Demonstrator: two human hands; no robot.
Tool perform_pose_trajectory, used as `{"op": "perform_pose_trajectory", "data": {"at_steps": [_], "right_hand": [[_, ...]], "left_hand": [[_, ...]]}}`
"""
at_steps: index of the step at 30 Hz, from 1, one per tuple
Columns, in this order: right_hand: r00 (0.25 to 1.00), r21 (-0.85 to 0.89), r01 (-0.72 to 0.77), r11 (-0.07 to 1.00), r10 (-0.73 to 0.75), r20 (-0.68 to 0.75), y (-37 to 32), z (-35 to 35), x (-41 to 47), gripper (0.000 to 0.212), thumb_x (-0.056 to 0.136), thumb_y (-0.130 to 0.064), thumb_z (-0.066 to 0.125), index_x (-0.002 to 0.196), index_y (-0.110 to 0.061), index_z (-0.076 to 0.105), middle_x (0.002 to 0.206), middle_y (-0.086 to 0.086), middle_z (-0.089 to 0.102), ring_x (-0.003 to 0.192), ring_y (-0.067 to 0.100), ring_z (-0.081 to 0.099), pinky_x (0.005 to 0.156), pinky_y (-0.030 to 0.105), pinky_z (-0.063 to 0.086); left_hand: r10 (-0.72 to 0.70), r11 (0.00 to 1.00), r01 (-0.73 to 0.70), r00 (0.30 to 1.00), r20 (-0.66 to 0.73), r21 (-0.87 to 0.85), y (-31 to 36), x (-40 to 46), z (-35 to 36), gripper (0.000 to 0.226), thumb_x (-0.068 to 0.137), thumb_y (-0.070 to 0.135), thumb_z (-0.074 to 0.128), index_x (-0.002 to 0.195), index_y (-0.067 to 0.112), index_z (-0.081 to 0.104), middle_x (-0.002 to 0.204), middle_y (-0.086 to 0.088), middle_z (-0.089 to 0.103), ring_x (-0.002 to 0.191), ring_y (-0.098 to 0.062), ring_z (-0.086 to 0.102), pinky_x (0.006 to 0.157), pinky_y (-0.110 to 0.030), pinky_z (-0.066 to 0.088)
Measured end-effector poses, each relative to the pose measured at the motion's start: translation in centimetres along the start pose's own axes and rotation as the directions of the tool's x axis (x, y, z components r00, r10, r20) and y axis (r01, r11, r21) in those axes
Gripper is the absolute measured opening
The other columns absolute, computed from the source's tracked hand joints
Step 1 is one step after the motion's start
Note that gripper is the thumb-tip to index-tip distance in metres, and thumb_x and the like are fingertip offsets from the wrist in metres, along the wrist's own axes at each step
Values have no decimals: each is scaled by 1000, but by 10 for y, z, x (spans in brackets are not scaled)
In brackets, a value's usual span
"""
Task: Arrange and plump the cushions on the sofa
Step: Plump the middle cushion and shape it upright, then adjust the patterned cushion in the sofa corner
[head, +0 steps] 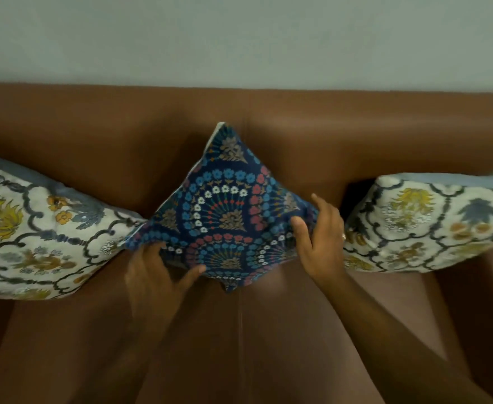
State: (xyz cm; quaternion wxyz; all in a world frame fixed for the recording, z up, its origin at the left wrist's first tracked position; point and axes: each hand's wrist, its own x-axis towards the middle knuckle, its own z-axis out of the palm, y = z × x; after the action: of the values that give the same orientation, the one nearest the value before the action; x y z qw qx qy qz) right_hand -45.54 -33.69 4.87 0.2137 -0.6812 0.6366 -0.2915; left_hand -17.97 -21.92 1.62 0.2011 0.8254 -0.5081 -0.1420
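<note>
Blue cushion (224, 211) stands on a corner — gripped between left hand (152, 275) and right hand (321, 240).

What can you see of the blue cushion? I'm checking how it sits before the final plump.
The blue cushion is dark navy woven-looking fabric with fans of blue, red and white flowers and a pale piped edge. It stands on one corner, diamond-wise, leaning against the brown sofa back at the centre seam. The left hand grips its lower left edge, the right hand its right corner. Its left corner meets the left floral cushion.
</note>
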Motion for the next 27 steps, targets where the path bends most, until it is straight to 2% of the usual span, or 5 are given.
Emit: {"op": "perform_pose_trajectory", "data": {"at_steps": [5, 10, 17, 20, 27], "right_hand": [[954, -114, -294, 949, 284, -92, 83, -89, -54, 90, 93, -78, 30, 141, -4, 49, 133, 21, 58, 126, 37, 52, 105, 46, 41], [829, 17, -531, 847, 524, -194, 166, -160, -53, 90, 90, -78, 31, 145, -8, 46, 143, 19, 54, 136, 38, 47, 109, 51, 38], [663, 418, -659, 625, 746, -70, 308, -180, -1, 83, 91, -80, 31, 145, -19, 47, 146, 11, 55, 134, 33, 51, 110, 45, 41], [679, 479, -650, 590, 733, 19, 353, -169, 33, 84, 92, -78, 34, 156, -24, 28, 158, 10, 42, 143, 32, 42, 112, 40, 36], [811, 438, -509, 741, 583, -45, 363, -159, 68, 80, 94, -62, 53, 157, -18, 31, 158, 10, 44, 147, 30, 39, 114, 28, 30]], "left_hand": [[354, 935, -340, 884, 306, -99, 75, -79, 57, 89, 80, 91, 40, 115, 12, 65, 115, -11, 64, 99, -32, 69, 85, -40, 58], [609, 793, -583, 738, 292, -179, 222, -58, 85, 86, 82, 77, 53, 138, 12, 56, 141, -16, 59, 129, -34, 60, 102, -48, 56], [718, 611, -767, 641, 271, 194, 394, -14, 135, 119, 75, 83, 59, 160, 11, 19, 166, -23, 31, 155, -44, 25, 124, -58, 21], [580, 582, -718, 696, 423, 382, 437, 3, 172, 140, 65, 93, 57, 164, 11, -1, 169, -21, 19, 156, -44, 18, 125, -64, 9], [442, 677, -565, 825, 354, 472, 459, 25, 179, 126, 45, 92, 72, 136, 9, 42, 130, -18, 56, 118, -39, 54, 99, -52, 39]]}}
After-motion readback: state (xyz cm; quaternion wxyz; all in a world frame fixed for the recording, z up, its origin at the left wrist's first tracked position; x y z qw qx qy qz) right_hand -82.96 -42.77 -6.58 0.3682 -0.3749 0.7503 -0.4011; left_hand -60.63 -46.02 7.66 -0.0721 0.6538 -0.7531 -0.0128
